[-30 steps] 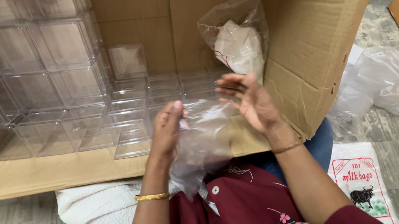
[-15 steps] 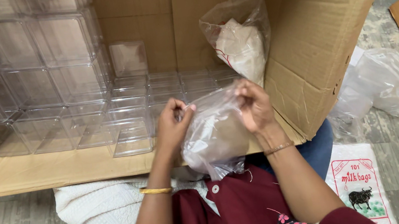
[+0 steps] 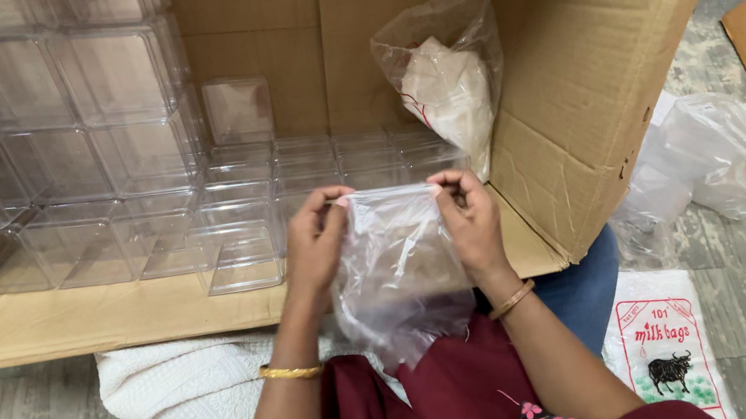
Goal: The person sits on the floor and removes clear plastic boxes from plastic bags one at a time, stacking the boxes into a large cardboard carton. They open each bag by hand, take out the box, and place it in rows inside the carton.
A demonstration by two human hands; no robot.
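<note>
Both hands, left hand [image 3: 317, 237] and right hand [image 3: 469, 215], are pinching the clear zip bag [image 3: 398, 269] top corners; uneven pressing risks gaps between your grips.

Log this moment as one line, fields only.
left hand: pinching bag top corner | right hand: pinching other corner | clear plastic bag: held up, hanging | clear boxes: stacked in cardboard carton

The contents of the clear bag [image 3: 398, 269] cannot be made out through its crumpled film. The stacked clear boxes [image 3: 41, 130] are cut off at the top and left edges. The white stuff inside the hanging bag [image 3: 449, 82] cannot be identified. Both forearms are cropped at the bottom edge.
</note>
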